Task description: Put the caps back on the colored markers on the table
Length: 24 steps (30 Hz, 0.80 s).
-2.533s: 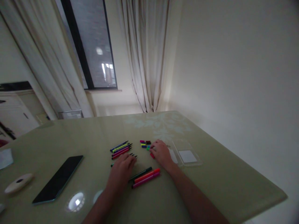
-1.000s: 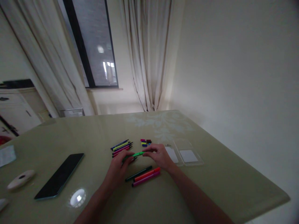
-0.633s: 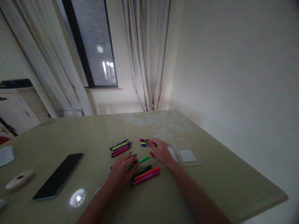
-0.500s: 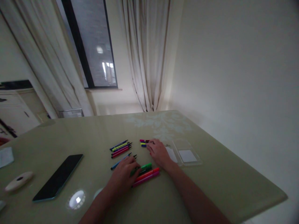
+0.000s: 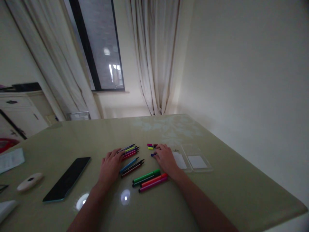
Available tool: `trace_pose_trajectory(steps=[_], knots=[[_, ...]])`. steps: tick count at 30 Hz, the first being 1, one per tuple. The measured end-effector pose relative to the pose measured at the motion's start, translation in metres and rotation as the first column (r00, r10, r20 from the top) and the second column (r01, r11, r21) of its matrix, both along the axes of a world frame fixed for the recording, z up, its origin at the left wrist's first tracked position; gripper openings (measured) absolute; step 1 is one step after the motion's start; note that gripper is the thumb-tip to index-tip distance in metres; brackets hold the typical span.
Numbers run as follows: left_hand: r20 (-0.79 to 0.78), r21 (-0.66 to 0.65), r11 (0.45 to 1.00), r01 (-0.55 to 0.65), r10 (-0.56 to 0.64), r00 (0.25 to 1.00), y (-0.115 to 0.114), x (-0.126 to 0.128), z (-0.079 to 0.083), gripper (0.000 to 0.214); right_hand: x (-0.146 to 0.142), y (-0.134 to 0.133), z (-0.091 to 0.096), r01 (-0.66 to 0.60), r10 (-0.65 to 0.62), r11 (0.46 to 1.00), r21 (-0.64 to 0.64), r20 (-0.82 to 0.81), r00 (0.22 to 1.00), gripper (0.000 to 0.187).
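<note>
My left hand (image 5: 111,166) reaches over the back ends of a group of uncapped felt-tip pens (image 5: 129,154), its fingers stretched out and touching them. A blue pen, a black pen and a brown pen (image 5: 132,169), also uncapped, lie just right of that hand. At the small pen caps, my right hand (image 5: 166,159) has its fingertips closed on a dark blue cap (image 5: 153,155). Pink and yellow caps (image 5: 150,148) lie beside its fingers. Capped green, orange and pink markers (image 5: 150,180) rest nearer to me, between my forearms.
An open clear plastic case (image 5: 204,164) with white card lies right of my right hand. On the left are a dark phone (image 5: 67,178), a pale oval object (image 5: 30,182) and a sheet of paper (image 5: 12,160). The table edge meets the wall at right.
My left hand has moved left and away from me, from the green markers to the uncapped pens. The dark blue cap has shifted apart from the other caps, towards me.
</note>
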<state>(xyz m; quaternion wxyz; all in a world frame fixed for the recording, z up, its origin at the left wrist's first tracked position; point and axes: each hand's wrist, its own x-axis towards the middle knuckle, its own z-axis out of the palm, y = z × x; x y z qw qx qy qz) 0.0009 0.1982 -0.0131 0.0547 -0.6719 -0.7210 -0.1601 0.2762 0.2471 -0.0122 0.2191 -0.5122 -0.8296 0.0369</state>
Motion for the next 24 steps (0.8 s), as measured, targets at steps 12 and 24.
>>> trace_pose_trajectory(steps=[12,24], knots=[[0.197,0.009,0.999,-0.047,0.045,0.979,0.017,-0.010,-0.016,0.040,0.000,-0.001,-0.003,-0.012,0.012,1.000,-0.007,-0.003,1.000,0.008],[0.629,0.264,0.964,0.018,-0.186,0.754,0.011,-0.009,-0.002,0.043,-0.002,-0.005,0.009,-0.033,0.040,0.999,0.025,-0.332,0.942,0.013]])
